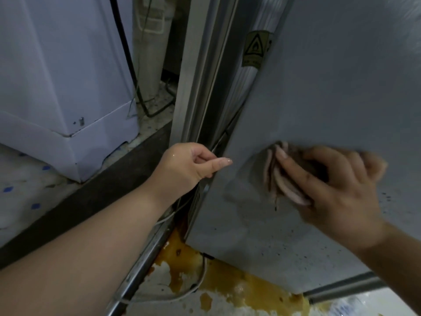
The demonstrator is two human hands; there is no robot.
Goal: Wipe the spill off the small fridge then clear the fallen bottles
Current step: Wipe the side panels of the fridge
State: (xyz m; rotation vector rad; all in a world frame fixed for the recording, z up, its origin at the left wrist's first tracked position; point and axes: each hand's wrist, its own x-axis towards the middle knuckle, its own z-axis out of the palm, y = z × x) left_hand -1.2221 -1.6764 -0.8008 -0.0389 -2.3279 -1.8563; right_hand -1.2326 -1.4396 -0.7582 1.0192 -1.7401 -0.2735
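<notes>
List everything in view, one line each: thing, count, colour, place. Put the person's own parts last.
small fridge: one, grey, right, side panel speckled with dark spots
cloth: one, pinkish-brown, pressed on the fridge side
spill: one, orange-yellow, floor under the fridge
warning sticker: one, yellow, fridge's rear edge
white appliance: one, left
black cable: one, beside the white appliance
white wire: one, floor, through the spill
left hand: at the fridge's rear edge
right hand: holds the cloth

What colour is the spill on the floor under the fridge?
Orange-yellow spill, pooled on the floor below the grey fridge; seen in the head view.
</notes>
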